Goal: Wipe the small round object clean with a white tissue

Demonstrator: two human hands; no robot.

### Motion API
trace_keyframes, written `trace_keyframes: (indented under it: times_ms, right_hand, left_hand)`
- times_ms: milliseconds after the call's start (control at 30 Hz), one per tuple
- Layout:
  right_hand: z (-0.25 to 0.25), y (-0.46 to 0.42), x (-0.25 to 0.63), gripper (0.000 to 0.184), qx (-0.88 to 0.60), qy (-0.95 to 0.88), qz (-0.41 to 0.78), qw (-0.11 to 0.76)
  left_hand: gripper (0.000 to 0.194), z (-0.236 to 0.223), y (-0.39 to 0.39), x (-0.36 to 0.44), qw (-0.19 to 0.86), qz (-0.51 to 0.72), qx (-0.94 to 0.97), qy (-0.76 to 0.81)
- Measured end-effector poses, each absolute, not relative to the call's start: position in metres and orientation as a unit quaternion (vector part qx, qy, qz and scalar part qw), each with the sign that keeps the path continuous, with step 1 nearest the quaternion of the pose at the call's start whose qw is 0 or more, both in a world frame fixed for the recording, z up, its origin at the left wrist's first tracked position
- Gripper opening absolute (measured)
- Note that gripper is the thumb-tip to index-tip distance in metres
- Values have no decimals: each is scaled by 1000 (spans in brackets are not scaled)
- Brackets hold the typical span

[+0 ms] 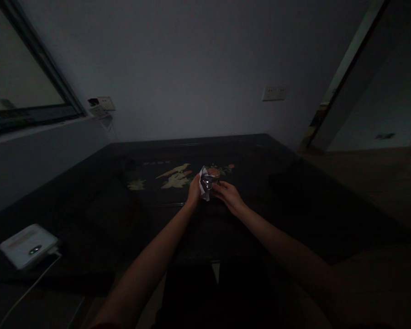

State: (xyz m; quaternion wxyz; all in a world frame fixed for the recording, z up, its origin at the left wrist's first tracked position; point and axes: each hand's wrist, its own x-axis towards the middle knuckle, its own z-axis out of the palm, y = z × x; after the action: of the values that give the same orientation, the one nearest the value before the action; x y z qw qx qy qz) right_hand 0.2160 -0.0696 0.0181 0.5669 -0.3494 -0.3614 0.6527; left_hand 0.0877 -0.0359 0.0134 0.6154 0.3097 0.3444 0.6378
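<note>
Over the dark table, my left hand is closed on a crumpled white tissue, which could also be thin paper or cloth. The tissue lies against a small shiny object with bright reflections; it looks glassy or metallic, but its exact kind cannot be made out in the dim light. From the other side, the fingers of my right hand grip this shiny object. Both hands are close together, with the tissue and the object between them.
The dark table carries a pattern of a bird and flowers. At the left stands a white box-like device with a white cable. Behind is a wall with sockets. A window is at the upper left.
</note>
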Motion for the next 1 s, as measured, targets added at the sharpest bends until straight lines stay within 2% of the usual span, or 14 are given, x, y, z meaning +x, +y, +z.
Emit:
trace_keyframes:
  times_ms: [267, 533, 733, 1000]
  right_hand:
    - [18, -69, 217, 33, -328, -377, 655, 567]
    - [15, -67, 217, 37, -341, -383, 643, 569]
    - [11, -65, 215, 41, -368, -382, 626, 571]
    - [7, -63, 215, 47, -410, -395, 586, 576]
  left_hand:
    - [26, 19, -39, 96, 706, 621, 224, 257]
    - [27, 13, -36, 94, 666, 635, 235, 313]
    - [31, 9, -31, 92, 593, 645, 295, 381]
    - [30, 19, -48, 87, 370, 605, 566, 420]
